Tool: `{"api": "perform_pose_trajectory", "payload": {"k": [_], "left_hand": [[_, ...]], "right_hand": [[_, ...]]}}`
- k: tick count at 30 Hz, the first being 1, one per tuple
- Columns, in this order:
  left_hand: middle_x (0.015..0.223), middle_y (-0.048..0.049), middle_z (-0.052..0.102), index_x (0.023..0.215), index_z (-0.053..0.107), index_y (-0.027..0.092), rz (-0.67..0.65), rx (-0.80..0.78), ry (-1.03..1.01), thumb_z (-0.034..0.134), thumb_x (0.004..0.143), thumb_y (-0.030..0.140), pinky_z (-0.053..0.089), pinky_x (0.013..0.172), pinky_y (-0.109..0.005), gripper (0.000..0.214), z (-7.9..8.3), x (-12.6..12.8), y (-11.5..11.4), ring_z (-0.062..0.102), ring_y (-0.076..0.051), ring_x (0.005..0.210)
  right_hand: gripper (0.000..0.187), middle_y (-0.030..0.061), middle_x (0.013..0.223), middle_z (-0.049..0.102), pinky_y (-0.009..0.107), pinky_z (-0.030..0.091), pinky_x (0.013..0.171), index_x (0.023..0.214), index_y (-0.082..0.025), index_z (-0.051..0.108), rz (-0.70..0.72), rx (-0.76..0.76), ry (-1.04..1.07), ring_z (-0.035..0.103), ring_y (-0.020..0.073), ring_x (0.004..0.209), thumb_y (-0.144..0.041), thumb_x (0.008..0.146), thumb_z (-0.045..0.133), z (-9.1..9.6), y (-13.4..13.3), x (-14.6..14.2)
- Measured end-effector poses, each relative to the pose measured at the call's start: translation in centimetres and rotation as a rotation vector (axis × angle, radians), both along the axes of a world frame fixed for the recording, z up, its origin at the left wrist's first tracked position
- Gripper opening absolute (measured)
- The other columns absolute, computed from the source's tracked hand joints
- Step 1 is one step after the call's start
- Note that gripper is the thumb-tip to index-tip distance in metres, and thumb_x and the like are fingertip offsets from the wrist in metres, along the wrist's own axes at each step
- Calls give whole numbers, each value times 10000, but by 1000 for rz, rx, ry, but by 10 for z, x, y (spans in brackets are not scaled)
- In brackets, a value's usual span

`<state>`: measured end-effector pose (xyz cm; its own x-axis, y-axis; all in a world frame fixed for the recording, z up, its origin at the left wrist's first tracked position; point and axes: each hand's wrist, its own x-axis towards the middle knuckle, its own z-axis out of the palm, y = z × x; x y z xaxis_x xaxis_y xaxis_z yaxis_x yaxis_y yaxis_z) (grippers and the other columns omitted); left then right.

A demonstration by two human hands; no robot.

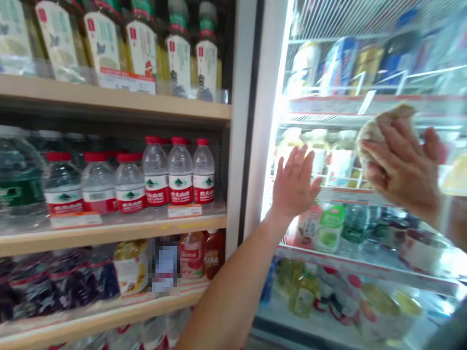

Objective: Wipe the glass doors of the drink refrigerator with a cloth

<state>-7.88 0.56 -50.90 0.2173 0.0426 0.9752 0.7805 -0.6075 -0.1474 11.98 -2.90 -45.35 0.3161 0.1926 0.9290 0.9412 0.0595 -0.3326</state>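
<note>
My left hand [295, 183] is raised flat with fingers spread, palm toward the glass door [365, 73] of a drinks fridge, near its left edge. My right hand [403, 167] presses a beige cloth [375, 127] against the same glass further right, fingers curled over the cloth. Behind the glass sit blurred cans, bottles and cups on white wire shelves.
To the left stands a wooden shelf unit [116, 103]. Its middle shelf holds several red-capped water bottles [178, 170]; tall labelled bottles [178, 53] stand above, juice and dark packs below. A white fridge frame [255, 121] divides shelves from glass.
</note>
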Motion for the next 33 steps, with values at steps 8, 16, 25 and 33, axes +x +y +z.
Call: {"api": "perform_pose_trajectory", "payload": {"k": [8,16,25,33], "left_hand": [[1414,-150,406,1403,281,148,-73,182,-76,438,886,304,220,1124,-454,563,-1,-1,14,228,-229,1386],[1477,-134,277,1458,117,185,-58,140,-32,437,882,273,206,1124,-483,665,-5,11,8,188,-242,1389],[1439,-128,353,1456,139,159,-125,196,57,454,873,259,172,1144,-421,670,-20,36,0,188,-214,1388],[1460,-102,322,1454,156,204,-123,115,44,421,890,284,191,1133,-445,629,-26,35,0,188,-218,1389]], "right_hand": [[414,-10,1438,404,479,173,1140,1267,-304,517,-41,-65,-787,238,198,1396,-312,884,361,-9,-39,36],[494,100,1504,267,532,241,1096,1364,-175,418,-250,132,-205,115,253,1427,-275,896,296,-26,-49,74],[508,159,1457,341,575,304,1033,1366,-150,411,-359,199,28,235,292,1392,-280,895,271,-46,-64,121],[457,58,1464,358,500,220,1117,1321,-251,469,-184,-98,-394,208,226,1407,-301,892,320,-78,-73,121]]}}
